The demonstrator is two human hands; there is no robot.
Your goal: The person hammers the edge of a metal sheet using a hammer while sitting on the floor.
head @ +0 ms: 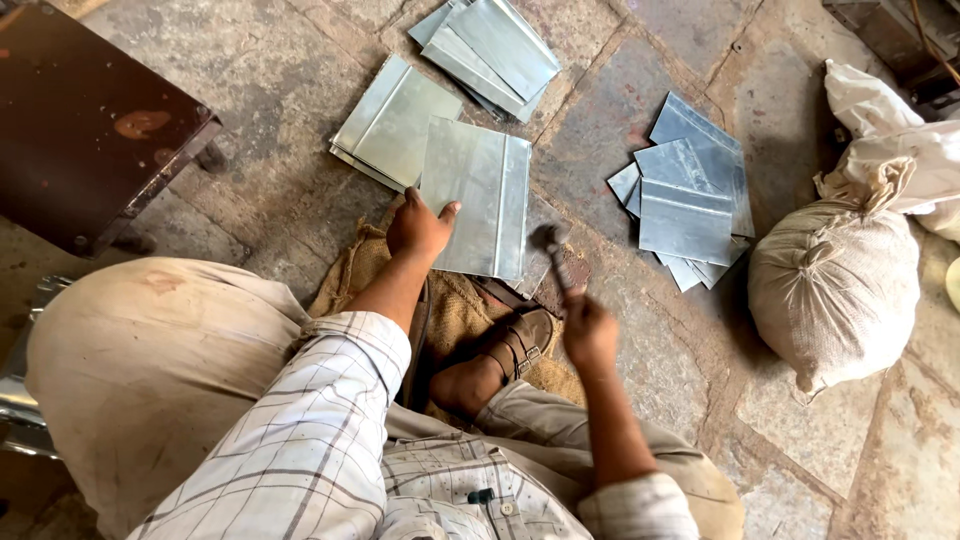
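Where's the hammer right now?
In the head view, right of centre: the hammer is gripped in the right hand, its head raised just off the right edge of the metal sheet that the left hand presses down.

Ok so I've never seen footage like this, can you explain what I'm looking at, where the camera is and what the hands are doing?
There is no machine here: a person sits on a stone floor, and the single picture comes from a camera on their head, looking down. The left hand presses on a folded metal sheet lying partly on a burlap sack. The right hand has its grip closed on a hammer, blurred, its head just right of the sheet. More sheets lie in stacks: behind the left hand, at the top and to the right. A tied sack sits at the far right.
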